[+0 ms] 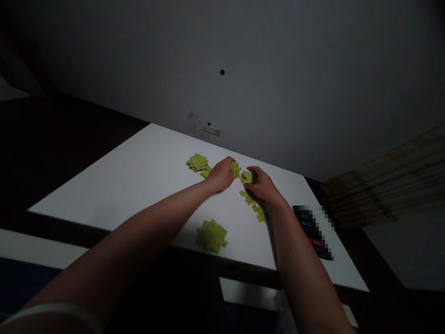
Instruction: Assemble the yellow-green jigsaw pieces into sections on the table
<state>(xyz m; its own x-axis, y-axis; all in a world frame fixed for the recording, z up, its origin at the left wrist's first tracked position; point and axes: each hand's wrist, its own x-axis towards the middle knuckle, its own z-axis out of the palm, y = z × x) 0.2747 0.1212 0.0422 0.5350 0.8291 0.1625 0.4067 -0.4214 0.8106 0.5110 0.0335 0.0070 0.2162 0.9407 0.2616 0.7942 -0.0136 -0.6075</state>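
Observation:
Over the far middle of the white table, my left hand (222,175) is closed on a yellow-green jigsaw puzzle piece (236,170). Just right of it, my right hand (261,183) grips another yellow-green piece (247,177) between thumb and fingers. The two held pieces are close together; I cannot tell whether they touch. Below my right hand lies a row of loose pieces (259,213), partly covered by the hand and forearm. A pile of pieces (197,162) sits left of my left hand. Nearer the front edge is a cluster of pieces (212,235).
The white tabletop (128,171) reaches back to a grey wall with a socket panel (211,130). A dark, pixelated object (314,234) lies to the right of my right forearm. A striped curtain (382,185) hangs at the far right.

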